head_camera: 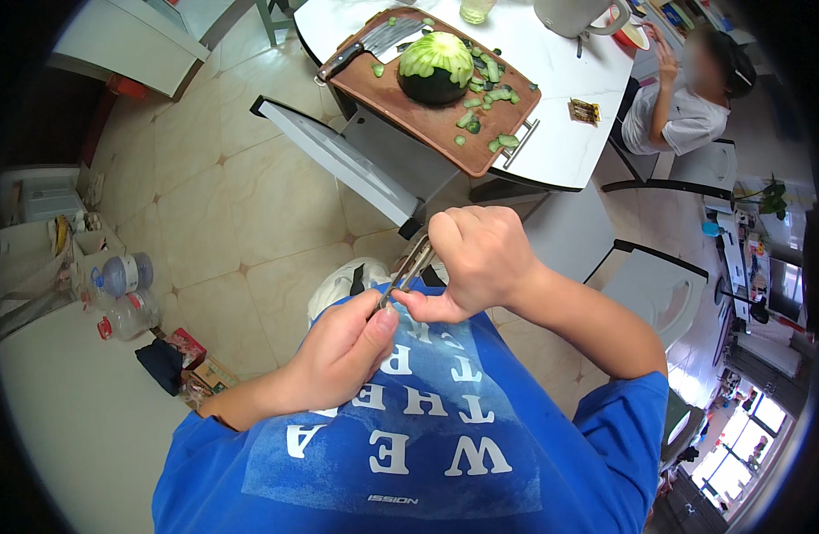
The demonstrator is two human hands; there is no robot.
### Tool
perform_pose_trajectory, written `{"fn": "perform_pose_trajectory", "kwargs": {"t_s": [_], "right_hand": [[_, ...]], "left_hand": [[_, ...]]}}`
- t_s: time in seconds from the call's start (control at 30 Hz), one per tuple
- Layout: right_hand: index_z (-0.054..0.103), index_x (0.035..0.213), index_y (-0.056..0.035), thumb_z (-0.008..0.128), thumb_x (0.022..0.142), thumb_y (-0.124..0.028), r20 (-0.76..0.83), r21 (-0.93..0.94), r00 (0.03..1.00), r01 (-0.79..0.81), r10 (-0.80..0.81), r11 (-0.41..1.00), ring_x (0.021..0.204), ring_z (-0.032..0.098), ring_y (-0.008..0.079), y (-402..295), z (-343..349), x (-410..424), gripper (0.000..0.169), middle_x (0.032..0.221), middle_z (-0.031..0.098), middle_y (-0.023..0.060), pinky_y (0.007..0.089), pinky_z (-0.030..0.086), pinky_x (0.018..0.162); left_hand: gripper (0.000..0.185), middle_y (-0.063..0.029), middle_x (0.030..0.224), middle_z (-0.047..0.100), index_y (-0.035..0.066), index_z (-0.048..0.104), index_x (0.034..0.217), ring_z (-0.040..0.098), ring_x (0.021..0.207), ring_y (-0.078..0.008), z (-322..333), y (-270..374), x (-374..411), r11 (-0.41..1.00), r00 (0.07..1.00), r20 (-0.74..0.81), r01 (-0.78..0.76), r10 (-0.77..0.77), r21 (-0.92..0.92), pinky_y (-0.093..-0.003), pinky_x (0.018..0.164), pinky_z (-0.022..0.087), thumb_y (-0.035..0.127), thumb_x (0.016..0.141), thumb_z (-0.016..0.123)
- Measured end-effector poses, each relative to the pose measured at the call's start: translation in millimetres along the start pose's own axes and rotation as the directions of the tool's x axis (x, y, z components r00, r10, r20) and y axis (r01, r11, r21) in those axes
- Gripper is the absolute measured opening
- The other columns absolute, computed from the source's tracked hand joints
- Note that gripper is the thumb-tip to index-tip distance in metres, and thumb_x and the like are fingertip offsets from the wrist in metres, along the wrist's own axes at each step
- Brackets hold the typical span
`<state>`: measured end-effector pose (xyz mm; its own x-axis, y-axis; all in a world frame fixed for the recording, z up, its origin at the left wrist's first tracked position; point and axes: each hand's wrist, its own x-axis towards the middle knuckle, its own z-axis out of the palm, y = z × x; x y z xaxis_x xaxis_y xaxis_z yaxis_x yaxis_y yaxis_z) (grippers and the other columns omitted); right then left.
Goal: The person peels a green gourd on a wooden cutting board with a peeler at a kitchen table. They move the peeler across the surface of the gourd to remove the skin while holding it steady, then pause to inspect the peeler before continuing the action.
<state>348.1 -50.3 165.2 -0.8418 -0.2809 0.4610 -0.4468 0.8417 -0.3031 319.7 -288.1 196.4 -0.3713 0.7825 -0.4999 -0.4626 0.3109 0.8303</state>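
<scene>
Both hands meet in front of my blue shirt around a metal peeler (409, 270). Its lower end is gripped by my left hand (349, 347), with the thumb on top. My right hand (479, 267) holds the upper end, its thumb reaching down towards the left thumb. Beyond them, on the table, a brown cutting board (382, 110) carries a round, dark green melon or gourd (436, 70), its upper part pared pale green. Peel scraps (493, 93) are scattered on the board's right side. A cleaver (376, 45) lies at its left end.
A grey-white chair (342, 160) stands between me and the table (556, 147). On the table are a glass (476, 10), a grey pitcher (569, 17) and a small packet (585, 111). Another person (683, 100) sits at the right with a red bowl (629, 33). Plastic bottles (126, 294) stand at left.
</scene>
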Motion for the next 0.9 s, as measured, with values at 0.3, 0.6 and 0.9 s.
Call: {"fn": "perform_pose_trajectory", "kwargs": {"t_s": [0.3,0.6,0.9], "right_hand": [[0.047,0.068,-0.0071,0.07,0.079,-0.064,0.081,0.036,0.995,0.059,-0.061,0.998,0.048,0.054,0.0245,3,7,8,0.063,0.06,0.049,0.0082,0.034,0.04,0.043],[0.049,0.072,-0.0054,0.071,0.08,-0.062,0.192,0.019,0.981,0.014,-0.017,1.0,0.052,0.056,0.0258,2,-6,8,0.061,0.064,0.051,0.0095,0.0345,0.041,0.044],[0.045,0.072,-0.004,0.073,0.076,-0.054,0.032,0.066,0.999,-0.037,0.035,0.997,0.049,0.049,0.0278,5,1,-10,0.057,0.061,0.041,0.009,0.0371,0.038,0.043]], "left_hand": [[0.033,0.0019,0.068,0.047,0.005,0.05,0.098,0.042,0.056,-0.006,-5,-2,-6,0.991,1.0,-0.019,0.02,-0.023,-0.134,-0.0221,0.05,0.036,0.032,0.113,0.04],[0.034,0.0011,0.069,0.046,0.006,0.048,0.093,0.041,0.056,-0.0064,-6,-4,-1,0.995,1.0,-0.002,0.011,-0.011,-0.098,-0.022,0.051,0.034,0.033,0.113,0.04],[0.028,0.0037,0.067,0.049,0.003,0.053,0.102,0.045,0.056,-0.005,1,-2,12,0.998,1.0,0.013,0.025,-0.024,-0.063,-0.0244,0.052,0.038,0.028,0.112,0.043]]}}
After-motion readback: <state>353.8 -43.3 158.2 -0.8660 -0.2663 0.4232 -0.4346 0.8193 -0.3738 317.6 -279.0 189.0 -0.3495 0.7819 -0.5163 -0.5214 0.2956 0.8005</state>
